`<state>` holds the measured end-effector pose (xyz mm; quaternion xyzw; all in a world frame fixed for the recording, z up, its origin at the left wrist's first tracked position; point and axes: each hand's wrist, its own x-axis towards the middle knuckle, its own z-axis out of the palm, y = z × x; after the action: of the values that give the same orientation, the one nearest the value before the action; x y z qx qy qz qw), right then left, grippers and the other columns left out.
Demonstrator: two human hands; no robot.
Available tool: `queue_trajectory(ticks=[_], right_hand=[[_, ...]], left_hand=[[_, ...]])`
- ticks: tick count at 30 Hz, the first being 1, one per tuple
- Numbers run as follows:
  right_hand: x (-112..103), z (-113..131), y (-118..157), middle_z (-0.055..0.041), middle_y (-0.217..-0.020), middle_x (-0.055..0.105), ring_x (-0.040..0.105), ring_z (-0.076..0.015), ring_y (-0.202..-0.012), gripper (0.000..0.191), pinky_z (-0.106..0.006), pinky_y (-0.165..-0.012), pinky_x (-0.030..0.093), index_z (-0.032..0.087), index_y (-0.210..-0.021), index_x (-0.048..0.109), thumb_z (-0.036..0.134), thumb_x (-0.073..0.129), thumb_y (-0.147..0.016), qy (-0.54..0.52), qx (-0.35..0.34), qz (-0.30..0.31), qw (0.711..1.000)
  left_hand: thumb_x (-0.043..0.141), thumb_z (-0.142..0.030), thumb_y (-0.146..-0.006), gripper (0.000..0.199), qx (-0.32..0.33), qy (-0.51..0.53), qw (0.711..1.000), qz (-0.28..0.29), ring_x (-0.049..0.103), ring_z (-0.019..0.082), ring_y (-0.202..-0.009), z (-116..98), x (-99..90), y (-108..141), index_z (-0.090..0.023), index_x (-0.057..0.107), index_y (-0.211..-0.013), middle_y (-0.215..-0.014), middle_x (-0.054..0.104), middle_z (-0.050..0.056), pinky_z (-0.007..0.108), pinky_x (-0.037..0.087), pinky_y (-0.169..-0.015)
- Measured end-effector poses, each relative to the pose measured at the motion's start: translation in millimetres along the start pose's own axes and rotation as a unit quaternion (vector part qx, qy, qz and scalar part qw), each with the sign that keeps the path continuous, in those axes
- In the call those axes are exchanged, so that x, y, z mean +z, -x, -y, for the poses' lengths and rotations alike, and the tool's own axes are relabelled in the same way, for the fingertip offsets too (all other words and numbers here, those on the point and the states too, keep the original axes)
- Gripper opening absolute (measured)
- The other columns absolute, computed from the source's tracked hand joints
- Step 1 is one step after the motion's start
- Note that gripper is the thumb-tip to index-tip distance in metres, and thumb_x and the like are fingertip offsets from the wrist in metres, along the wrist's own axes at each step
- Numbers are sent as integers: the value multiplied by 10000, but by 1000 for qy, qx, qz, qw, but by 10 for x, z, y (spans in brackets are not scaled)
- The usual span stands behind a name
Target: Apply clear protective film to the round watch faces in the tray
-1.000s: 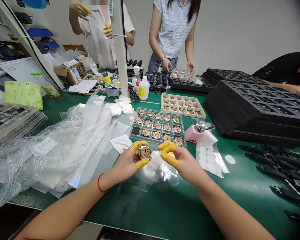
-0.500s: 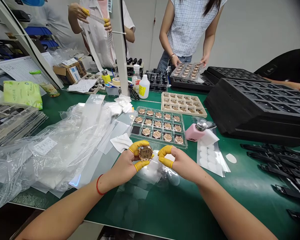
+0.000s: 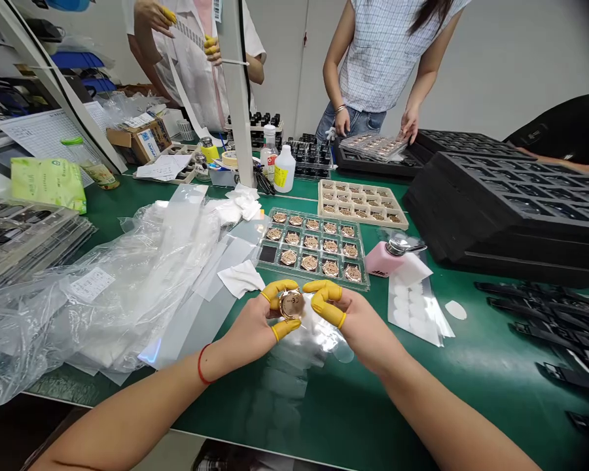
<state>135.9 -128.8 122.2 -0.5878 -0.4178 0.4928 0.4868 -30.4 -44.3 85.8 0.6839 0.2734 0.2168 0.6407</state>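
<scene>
Between the yellow-cotted thumb and fingers of my left hand [image 3: 255, 327] is a gold watch case [image 3: 291, 305], its marked back turned towards me. My right hand [image 3: 360, 324], also in yellow finger cots, is at the case's right edge with thumb and fingertips closed; what they hold, if anything, cannot be made out. Clear plastic film [image 3: 317, 337] lies on the green table beneath both hands. Just beyond stands a clear tray [image 3: 310, 277] of similar gold watch cases, its front left compartment without one.
Plastic bags [image 3: 142, 281] and a white cloth [image 3: 240, 279] lie to the left. On the right are a pink dispenser bottle [image 3: 383, 260], sheets of round stickers [image 3: 412, 304], black straps [image 3: 535, 333] and stacked black trays [image 3: 471, 229]. A beige tray [image 3: 363, 219] sits behind; two co-workers stand across.
The watch case has shifted slightly right and turned in my left hand. My right fingertips have closed in to its edge. Across the table, a co-worker has lowered a clear tray.
</scene>
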Motion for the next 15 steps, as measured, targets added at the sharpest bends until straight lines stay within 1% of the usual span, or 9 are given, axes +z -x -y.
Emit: queue_trajectory(ticks=[2,4,6,10,15], right_hand=[[65,-8,-15,-40,-1022,621,548,-188,-935,164,-346,-859,402,199,-776,631,362,639,-757,-49,11,23,998],[104,-14,-28,-29,-904,630,547,-175,-871,177,-333,-826,405,191,-770,648,367,651,-751,-73,17,41,996],[119,-21,-34,-16,-833,619,532,-160,-825,182,-317,-791,400,186,-746,654,368,657,-748,-79,20,41,996],[122,-36,-35,0,-792,595,503,-141,-780,184,-296,-752,387,183,-723,650,366,662,-740,-76,22,25,997],[118,-56,-39,-3,-789,585,511,-151,-799,150,-302,-765,394,180,-731,640,330,649,-737,-65,17,16,998]], left_hand=[[668,-268,-773,463,5,12,1000,16,646,192,-978,4,26,20,-252,468,-1190,-1103,642,37,306,519,-861],[663,-270,-781,456,11,19,999,25,649,189,-981,13,40,30,-251,467,-1192,-1112,646,39,305,517,-871],[667,-271,-780,455,16,19,999,26,651,187,-983,27,44,33,-247,469,-1189,-1117,647,39,306,514,-885],[678,-281,-772,470,19,17,999,26,653,190,-990,52,37,30,-243,468,-1191,-1130,644,41,310,511,-905],[679,-277,-771,471,16,13,1000,22,655,191,-985,56,31,29,-247,468,-1192,-1122,647,36,314,514,-901]])
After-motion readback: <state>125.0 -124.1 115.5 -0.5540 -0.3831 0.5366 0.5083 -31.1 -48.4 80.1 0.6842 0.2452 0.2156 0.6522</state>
